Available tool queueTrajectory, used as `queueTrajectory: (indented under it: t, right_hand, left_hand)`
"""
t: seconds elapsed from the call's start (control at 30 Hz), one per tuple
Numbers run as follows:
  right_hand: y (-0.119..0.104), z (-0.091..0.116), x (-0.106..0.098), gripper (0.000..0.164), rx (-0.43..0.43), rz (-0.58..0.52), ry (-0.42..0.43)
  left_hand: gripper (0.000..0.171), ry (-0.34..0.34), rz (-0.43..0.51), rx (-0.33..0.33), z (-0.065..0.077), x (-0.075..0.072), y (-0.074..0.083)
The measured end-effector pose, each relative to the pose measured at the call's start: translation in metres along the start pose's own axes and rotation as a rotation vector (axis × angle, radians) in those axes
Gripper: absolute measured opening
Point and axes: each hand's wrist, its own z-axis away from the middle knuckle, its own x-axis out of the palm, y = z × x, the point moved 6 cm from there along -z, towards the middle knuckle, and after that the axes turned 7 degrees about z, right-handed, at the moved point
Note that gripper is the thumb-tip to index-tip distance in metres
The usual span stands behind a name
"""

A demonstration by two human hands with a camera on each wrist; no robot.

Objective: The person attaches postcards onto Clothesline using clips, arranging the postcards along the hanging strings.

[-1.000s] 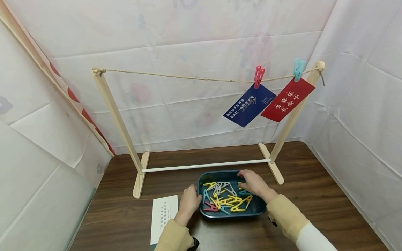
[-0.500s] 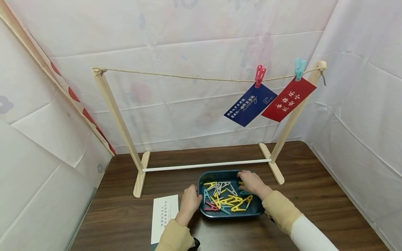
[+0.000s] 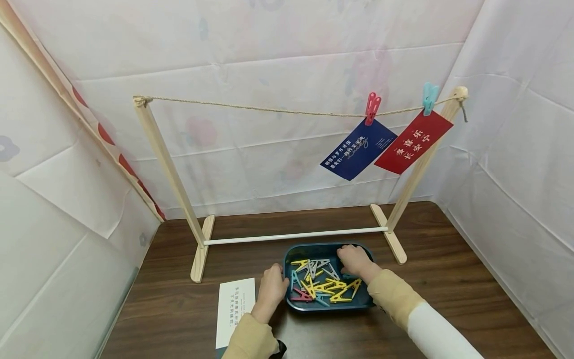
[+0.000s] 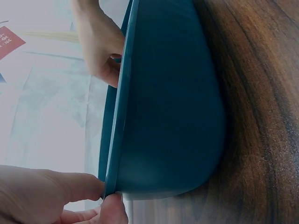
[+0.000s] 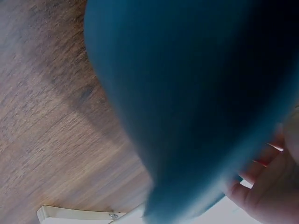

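My left hand (image 3: 270, 289) pinches the left rim of a dark teal plastic basin (image 3: 322, 251); in the left wrist view, thumb and fingers (image 4: 77, 186) clasp that rim. Inside the basin lie several clothespins (image 3: 334, 286) in yellow, grey, red and light blue. My right hand (image 3: 355, 261) reaches over the right side with its fingertips down inside. The basin wall hides those fingertips in the left wrist view, so whether they pinch a clothespin is not visible. A teal clothespin (image 3: 349, 276) lies just below them.
Behind the basin stands a wooden frame (image 3: 170, 169) with a rope (image 3: 251, 107) strung across. A red clothespin (image 3: 371, 110) holds a blue card (image 3: 352, 154); a light blue clothespin (image 3: 429, 99) holds a red card (image 3: 405, 149). A white card (image 3: 230, 309) lies on the table left.
My right hand and forearm have shifted slightly left, deeper over the basin, and the yellow clothespin by its fingers is now covered. The left hand has stayed on the rim.
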Motion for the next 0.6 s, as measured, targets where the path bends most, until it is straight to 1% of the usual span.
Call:
queueTrajectory:
  t: [0.2,0.37,0.6]
  right_hand:
    - [-0.0005,0.0004,0.0041,0.025,0.028,0.028,-0.042]
    - [-0.0005,0.0009,0.0068,0.020,0.044,0.026,-0.072]
    - [-0.0008,0.0006,0.0102,0.017,0.038,0.031,-0.056]
  left_hand:
    - [0.011,-0.002,0.006,0.001,0.0000,-0.0002,0.0004]
    - [0.010,-0.002,0.002,0.001,-0.0001,0.0000,0.0002]
    - [0.011,0.005,0.004,-0.001,0.0008,-0.0001,0.0000]
